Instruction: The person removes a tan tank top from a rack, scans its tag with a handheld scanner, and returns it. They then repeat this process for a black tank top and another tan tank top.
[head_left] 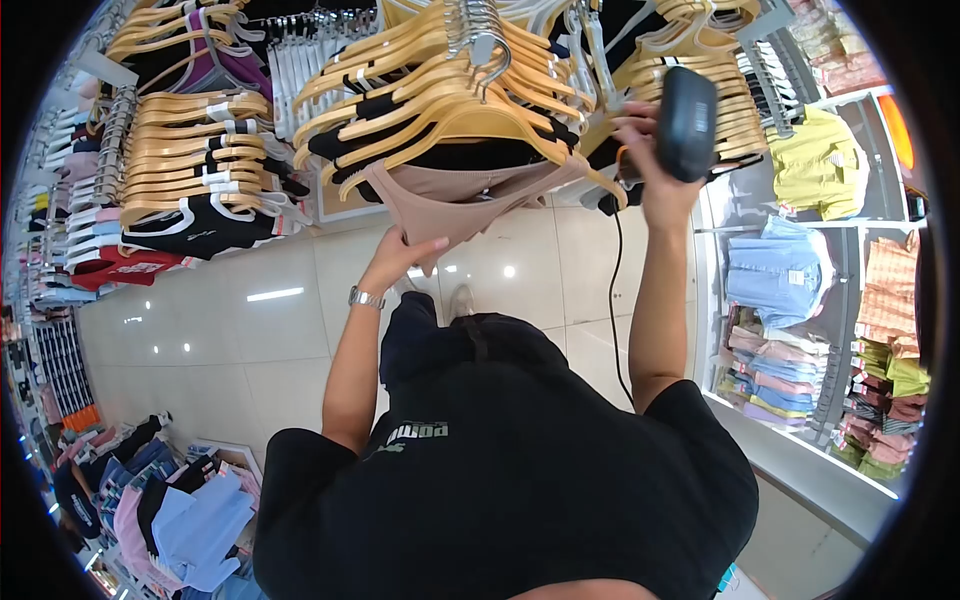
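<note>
My left hand (400, 252), with a silver watch on its wrist, pinches the lower edge of a beige top (455, 195). The top hangs on a wooden hanger (470, 120) at the front of a crowded rail. My right hand (648, 165) is raised beside the rail and grips a black handheld scanner (686, 122). The scanner's head is level with the hangers, and its black cable (613, 300) runs down along my forearm. My black T-shirt fills the bottom of the view.
More rails of wooden hangers with dark clothes (190, 170) hang at the left. Shelves of folded and hung shirts (800, 270) line the right wall. A bin of folded clothes (170, 510) stands at the lower left. Glossy floor tiles (240, 320) lie below.
</note>
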